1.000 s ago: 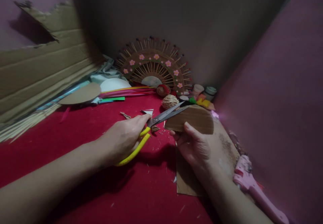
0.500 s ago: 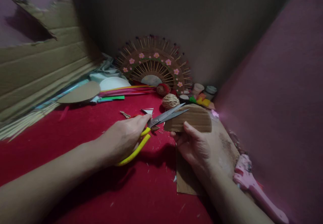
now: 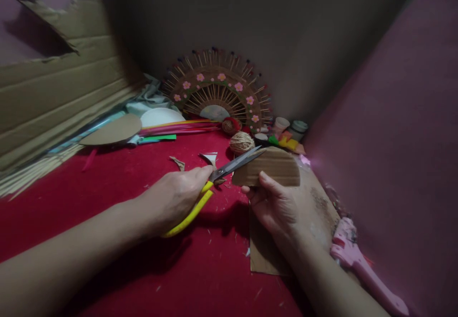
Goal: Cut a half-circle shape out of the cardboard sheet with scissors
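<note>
Corrugated cardboard piece, cut with a rounded top and a straight lower edge, was raised above the desk in the right hand. The thumb pressed its near face by the lower edge while the fingers lay mostly hidden behind, a grip that seemed chosen to leave the curved rim free. Along its upper left rim ran the blades of the yellow-handled scissors, only slightly parted; whether they bit into the card could not be told. The left hand grasped their handles, probably angled so the blades followed the curve.

Below the right hand lay a flat cardboard sheet, and trimmed scraps lay beyond the left hand. A ball of twine sat just behind the blades. The pink glue gun rested at the right, perhaps for easy reach. The flowered fan decoration stood at the back, likely propped by the wall and out of the way.
</note>
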### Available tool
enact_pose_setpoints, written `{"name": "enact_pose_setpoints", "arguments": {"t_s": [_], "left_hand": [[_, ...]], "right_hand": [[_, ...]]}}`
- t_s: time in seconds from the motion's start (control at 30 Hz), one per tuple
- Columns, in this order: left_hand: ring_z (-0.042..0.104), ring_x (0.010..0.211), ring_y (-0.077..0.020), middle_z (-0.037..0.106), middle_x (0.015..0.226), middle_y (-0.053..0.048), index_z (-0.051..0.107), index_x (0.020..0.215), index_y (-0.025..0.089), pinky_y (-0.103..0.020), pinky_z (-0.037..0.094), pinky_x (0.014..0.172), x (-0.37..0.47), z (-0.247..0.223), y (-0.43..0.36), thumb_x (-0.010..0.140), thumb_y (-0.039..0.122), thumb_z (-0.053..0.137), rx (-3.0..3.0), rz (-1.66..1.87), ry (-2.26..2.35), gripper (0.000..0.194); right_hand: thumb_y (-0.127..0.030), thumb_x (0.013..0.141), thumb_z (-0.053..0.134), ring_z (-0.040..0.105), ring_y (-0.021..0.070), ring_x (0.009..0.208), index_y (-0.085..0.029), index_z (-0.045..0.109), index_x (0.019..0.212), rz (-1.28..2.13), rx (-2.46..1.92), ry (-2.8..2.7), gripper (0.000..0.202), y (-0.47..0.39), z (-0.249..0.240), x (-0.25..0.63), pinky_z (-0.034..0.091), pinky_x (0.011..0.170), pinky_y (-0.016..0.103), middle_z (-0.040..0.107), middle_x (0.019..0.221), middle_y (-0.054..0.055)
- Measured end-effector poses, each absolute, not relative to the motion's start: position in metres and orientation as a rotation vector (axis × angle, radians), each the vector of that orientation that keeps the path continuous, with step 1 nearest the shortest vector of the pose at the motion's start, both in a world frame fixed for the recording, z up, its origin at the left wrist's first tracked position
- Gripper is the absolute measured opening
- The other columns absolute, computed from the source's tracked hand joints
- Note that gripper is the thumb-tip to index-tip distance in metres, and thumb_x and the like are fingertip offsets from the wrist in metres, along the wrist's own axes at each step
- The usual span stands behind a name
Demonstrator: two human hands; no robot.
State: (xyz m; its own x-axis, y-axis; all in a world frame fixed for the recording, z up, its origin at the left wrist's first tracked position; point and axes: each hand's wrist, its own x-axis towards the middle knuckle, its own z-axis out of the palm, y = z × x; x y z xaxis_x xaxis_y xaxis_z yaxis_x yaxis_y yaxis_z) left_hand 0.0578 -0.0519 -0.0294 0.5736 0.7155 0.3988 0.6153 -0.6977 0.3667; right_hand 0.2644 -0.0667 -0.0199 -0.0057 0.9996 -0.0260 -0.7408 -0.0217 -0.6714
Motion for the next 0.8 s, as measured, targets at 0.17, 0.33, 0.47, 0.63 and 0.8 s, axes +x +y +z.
{"name": "enact_pose_setpoints", "arguments": {"t_s": [0.17, 0.33, 0.47, 0.63, 0.8], "left_hand": [[0.053, 0.056, -0.0176, 0.057, 0.076, -0.005, 0.052, 0.100, 0.016, -0.031, 0.040, 0.053, 0.0570, -0.0263, -0.0518, 0.092, 0.026, 0.026, 2.691, 0.657, 1.165, 0.029], [0.049, 0.051, -0.0152, 0.054, 0.070, -0.002, 0.049, 0.096, 0.017, -0.028, 0.035, 0.049, 0.0547, -0.0274, -0.0507, 0.090, 0.023, 0.030, 2.832, 0.651, 1.159, 0.022], [0.046, 0.049, -0.0136, 0.052, 0.067, -0.001, 0.048, 0.091, 0.017, -0.027, 0.032, 0.048, 0.0558, -0.0277, -0.0507, 0.089, 0.020, 0.029, 2.913, 0.677, 1.183, 0.020], [0.046, 0.048, -0.0162, 0.052, 0.062, -0.001, 0.049, 0.090, 0.017, -0.029, 0.028, 0.046, 0.0566, -0.0275, -0.0524, 0.090, 0.021, 0.026, 2.979, 0.592, 1.295, 0.024], [0.042, 0.043, -0.0143, 0.049, 0.057, 0.001, 0.048, 0.093, 0.018, -0.028, 0.025, 0.045, 0.0513, -0.0298, -0.0469, 0.087, 0.029, 0.035, 2.769, 0.666, 1.306, 0.019]], "right_hand": [[-0.005, 0.064, 0.071, 0.071, 0.0173, 0.066, -0.022, 0.067, 0.104, 1.500, -0.602, -0.538, 0.044, -0.0664, -0.0194, 0.2642, 0.062, 0.053, 0.028, 0.075, 0.071, -0.002], [-0.005, 0.064, 0.071, 0.071, 0.0166, 0.065, -0.020, 0.070, 0.093, 1.502, -0.610, -0.537, 0.033, -0.0656, -0.0198, 0.2632, 0.062, 0.054, 0.027, 0.075, 0.071, -0.001], [-0.007, 0.064, 0.071, 0.070, 0.0151, 0.065, -0.020, 0.070, 0.090, 1.478, -0.624, -0.564, 0.029, -0.0657, -0.0215, 0.2635, 0.061, 0.054, 0.025, 0.075, 0.072, -0.002], [-0.007, 0.063, 0.071, 0.070, 0.0148, 0.064, -0.021, 0.068, 0.091, 1.471, -0.651, -0.555, 0.031, -0.0657, -0.0211, 0.2632, 0.061, 0.053, 0.025, 0.074, 0.070, -0.003], [-0.005, 0.063, 0.071, 0.070, 0.0148, 0.065, -0.022, 0.068, 0.087, 1.477, -0.631, -0.515, 0.029, -0.0651, -0.0207, 0.2637, 0.061, 0.053, 0.025, 0.073, 0.069, -0.004]]}}
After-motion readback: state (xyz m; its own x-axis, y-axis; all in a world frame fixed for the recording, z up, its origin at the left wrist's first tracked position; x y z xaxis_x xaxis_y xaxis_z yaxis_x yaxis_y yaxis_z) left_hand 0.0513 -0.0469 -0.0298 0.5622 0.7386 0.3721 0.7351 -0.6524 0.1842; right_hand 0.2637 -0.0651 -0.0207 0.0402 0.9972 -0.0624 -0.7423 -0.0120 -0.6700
